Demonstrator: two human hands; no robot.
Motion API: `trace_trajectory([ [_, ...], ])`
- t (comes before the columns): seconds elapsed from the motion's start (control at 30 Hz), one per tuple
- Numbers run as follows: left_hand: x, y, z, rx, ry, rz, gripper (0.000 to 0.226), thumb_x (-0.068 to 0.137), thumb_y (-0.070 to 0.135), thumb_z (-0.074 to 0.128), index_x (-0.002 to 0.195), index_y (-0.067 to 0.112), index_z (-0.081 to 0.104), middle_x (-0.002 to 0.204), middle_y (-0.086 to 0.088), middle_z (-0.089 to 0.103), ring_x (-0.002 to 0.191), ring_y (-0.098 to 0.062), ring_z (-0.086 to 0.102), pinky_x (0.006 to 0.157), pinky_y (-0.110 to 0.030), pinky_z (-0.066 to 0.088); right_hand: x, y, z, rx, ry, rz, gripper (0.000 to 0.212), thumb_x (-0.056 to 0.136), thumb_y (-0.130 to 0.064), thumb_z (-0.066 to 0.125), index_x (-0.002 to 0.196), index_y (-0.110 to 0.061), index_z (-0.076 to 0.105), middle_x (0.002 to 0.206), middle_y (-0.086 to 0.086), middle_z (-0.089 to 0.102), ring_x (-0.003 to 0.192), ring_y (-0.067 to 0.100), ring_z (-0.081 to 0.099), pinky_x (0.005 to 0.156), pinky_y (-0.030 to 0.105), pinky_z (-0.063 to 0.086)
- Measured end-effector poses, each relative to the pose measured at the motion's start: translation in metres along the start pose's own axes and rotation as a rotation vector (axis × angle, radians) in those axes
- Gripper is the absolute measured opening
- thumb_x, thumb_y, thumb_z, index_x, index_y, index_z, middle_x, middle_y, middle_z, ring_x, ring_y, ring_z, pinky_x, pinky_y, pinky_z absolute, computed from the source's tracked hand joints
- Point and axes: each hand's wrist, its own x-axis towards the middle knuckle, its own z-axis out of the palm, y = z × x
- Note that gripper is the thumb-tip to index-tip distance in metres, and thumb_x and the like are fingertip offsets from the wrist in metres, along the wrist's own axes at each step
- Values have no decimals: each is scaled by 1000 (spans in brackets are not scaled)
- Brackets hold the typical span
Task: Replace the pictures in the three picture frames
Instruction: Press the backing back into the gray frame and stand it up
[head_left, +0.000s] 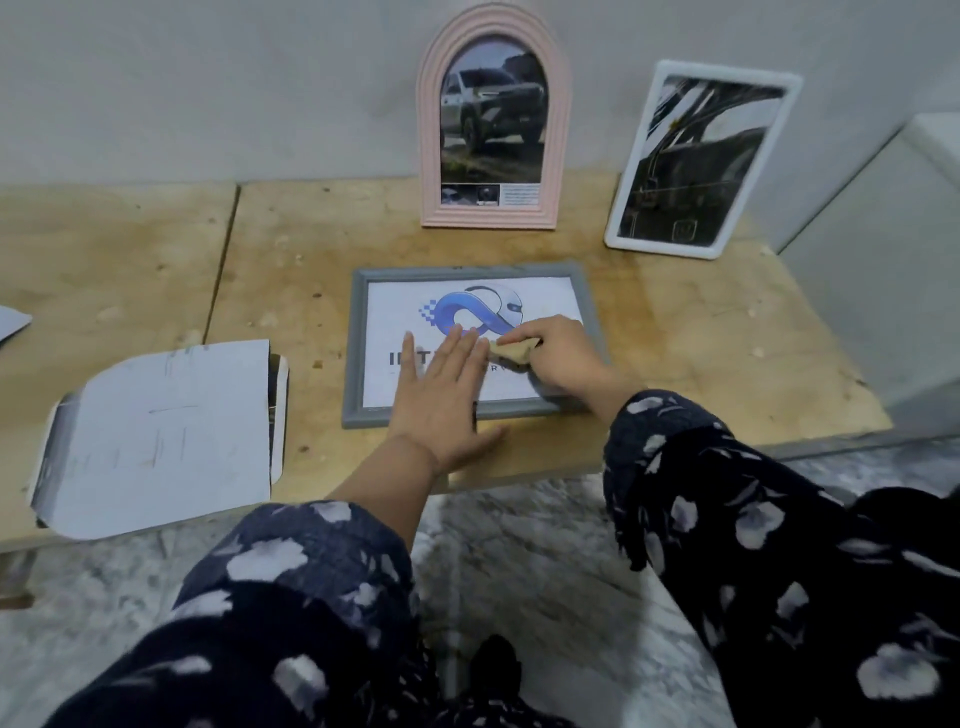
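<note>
Flat left hand (441, 405) and right hand (558, 353), clutching a tan cloth (511, 352), hide the grey frame (358, 332)'s lettering.

Grey frame's picture (470, 332) shows a partly covered word — only "I" legible.

A flat frame (358, 343) lies mid-table (701, 338); behind it an arched frame (431, 156) stands at the wall, another frame (623, 228) leaning to its right. Loose sheets (166, 436) lie left of the flat frame
</note>
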Motion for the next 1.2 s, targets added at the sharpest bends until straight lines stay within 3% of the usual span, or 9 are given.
trace_trajectory([
  [0.13, 25, 16, -7, -84, -70, -41, 106, 82, 74, 41, 154, 11, -4, 162, 1, 2, 149, -12, -5, 115, -52, -15, 28, -3, -24, 96, 155, 17, 25, 89, -7, 55, 108, -11, 72, 108, 5, 68, 89, 16, 56, 65, 20, 40],
  [0.27, 32, 21, -7, -130, -79, -70, 113, 75, 73, 52, 153, 9, 0, 154, 0, 30, 143, -13, 27, 119, -48, -6, 68, -4, -36, -110, 162, -11, 25, 91, -19, 61, 114, -23, 69, 105, -3, 66, 88, 14, 56, 72, 23, 38],
  [0.37, 33, 22, -6, -145, -27, -65, 111, 73, 70, 57, 152, 8, 8, 145, 0, 43, 134, -14, 40, 119, -46, -3, 83, 3, -25, -245, 69, -36, 23, 89, -13, 60, 109, -15, 71, 103, 3, 70, 93, 22, 63, 76, 32, 49],
  [0.43, 34, 22, -6, -132, -12, -58, 109, 72, 70, 58, 150, 9, 14, 141, 1, 47, 131, -14, 44, 118, -45, -3, 80, 14, -13, -353, 19, -39, 33, 80, 1, 49, 108, -3, 67, 103, 14, 69, 100, 32, 63, 75, 39, 51],
  [0.63, 37, 22, -10, -119, -39, -55, 95, 70, 71, 60, 139, 13, 31, 130, 2, 55, 123, -14, 50, 118, -44, 2, 48, 32, -5, -615, -5, -208, 59, 81, 7, 43, 128, -26, 60, 115, 5, 59, 108, 26, 50, 81, 33, 46],
  [0.83, 36, 21, -14, -119, -88, -82, 90, 69, 76, 58, 131, 16, 35, 114, 3, 61, 114, -16, 56, 116, -45, 6, 6, 52, 6, -488, 7, -273, 50, 88, -1, 43, 126, -28, 62, 112, 4, 60, 103, 24, 48, 76, 23, 31],
  [1.0, 38, 22, -22, -173, -142, -71, 87, 72, 75, 56, 132, 16, 34, 118, 1, 61, 116, -19, 56, 117, -47, 6, -10, 34, -16, -272, -142, -114, 38, 84, -27, 47, 109, -16, 73, 103, 3, 66, 100, 22, 56, 79, 26, 39],
  [1.1, 41, 18, -22, -142, -174, -53, 90, 70, 78, 55, 132, 16, 35, 125, 2, 58, 120, -19, 54, 117, -48, 4, 8, 23, -39, -38, 29, -35, 29, 87, -8, 50, 99, -15, 75, 99, 1, 71, 94, 20, 62, 73, 27, 46],
  [1.2, 43, 17, -17, -154, -172, -65, 89, 67, 77, 59, 127, 16, 38, 122, 3, 59, 117, -18, 55, 118, -48, 3, 39, 8, -66, -101, 189, -117, 26, 92, -7, 55, 109, -16, 72, 105, -4, 67, 92, 10, 57, 66, 10, 37],
])
